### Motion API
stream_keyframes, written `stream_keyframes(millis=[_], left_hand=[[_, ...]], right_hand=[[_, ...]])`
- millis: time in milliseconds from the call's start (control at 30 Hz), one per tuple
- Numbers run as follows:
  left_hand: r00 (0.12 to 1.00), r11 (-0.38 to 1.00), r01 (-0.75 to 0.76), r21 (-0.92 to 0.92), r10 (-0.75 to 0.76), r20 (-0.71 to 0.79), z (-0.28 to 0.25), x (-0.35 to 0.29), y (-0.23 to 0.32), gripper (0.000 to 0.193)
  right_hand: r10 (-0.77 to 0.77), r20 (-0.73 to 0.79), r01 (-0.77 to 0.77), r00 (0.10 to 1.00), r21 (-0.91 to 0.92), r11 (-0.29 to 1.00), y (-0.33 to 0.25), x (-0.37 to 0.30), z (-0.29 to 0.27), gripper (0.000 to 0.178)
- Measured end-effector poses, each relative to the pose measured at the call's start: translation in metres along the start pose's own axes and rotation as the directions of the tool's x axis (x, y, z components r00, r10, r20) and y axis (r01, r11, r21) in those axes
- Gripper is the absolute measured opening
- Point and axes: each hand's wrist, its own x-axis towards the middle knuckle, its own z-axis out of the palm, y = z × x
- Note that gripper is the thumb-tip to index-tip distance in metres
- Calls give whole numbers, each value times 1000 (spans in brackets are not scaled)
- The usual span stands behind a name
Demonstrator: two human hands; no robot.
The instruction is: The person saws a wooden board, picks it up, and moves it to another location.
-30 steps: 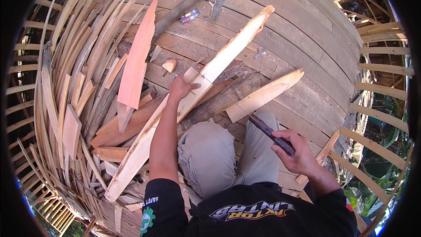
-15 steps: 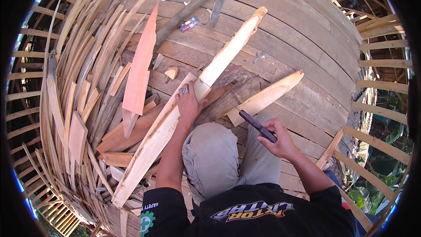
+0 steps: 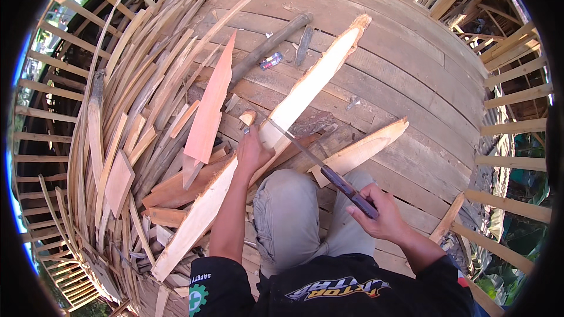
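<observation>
A long pale plank (image 3: pixel 315 88) with rough bark along its edge lies slanting from lower left to upper right. My left hand (image 3: pixel 252 151), a ring on one finger, grips it about halfway along, with the fingers over its edge. In my right hand (image 3: pixel 379 210) is the dark handle of a machete (image 3: pixel 301 148). Its long narrow blade reaches up and left, the tip over the plank just beyond my left hand. Whether the blade touches the wood I cannot tell. A shorter pale board (image 3: pixel 367 145) lies beyond my right knee.
Many wooden strips (image 3: pixel 132 94) are heaped at the left. A reddish pointed board (image 3: pixel 211 105) rests beside them. Farther off on the plank floor (image 3: pixel 411 76) lie a round pole (image 3: pixel 270 50), a small colourful packet (image 3: pixel 271 61) and a wood block (image 3: pixel 248 117). A slatted railing (image 3: pixel 514 161) borders the right.
The machete's blade now shows, swung across the plank near my left hand; before, only the handle was plain. My left hand still holds the plank. The whole view has shifted a little.
</observation>
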Motion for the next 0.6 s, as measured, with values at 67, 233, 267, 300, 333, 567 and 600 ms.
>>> stream_keyframes(millis=[67,233,267,300,333,567,600], left_hand=[[990,998,-59,26,61,-130,-45,-15,17,70],[941,994,-82,69,100,-324,-84,-43,30,72],[956,998,-34,57,49,-291,-86,-47,39,72],[967,999,12,47,0,-256,-87,-49,45,72],[963,997,27,70,-7,-270,-87,-50,47,69],[943,995,33,98,2,-332,-72,-56,43,61],[943,994,37,107,1,-332,-72,-58,44,61]], right_hand=[[-205,-22,203,978,-88,975,-3,-6,-3,26],[-328,15,328,944,-109,938,-13,-41,-4,31],[-342,-2,340,940,-118,933,-11,-48,-3,30],[-356,-20,351,934,-126,928,-10,-54,-3,29],[-336,-31,330,941,-122,936,-13,-58,-4,29],[-272,12,269,962,-205,941,-17,-117,-35,29],[-278,13,274,961,-219,937,-18,-121,-38,29]])
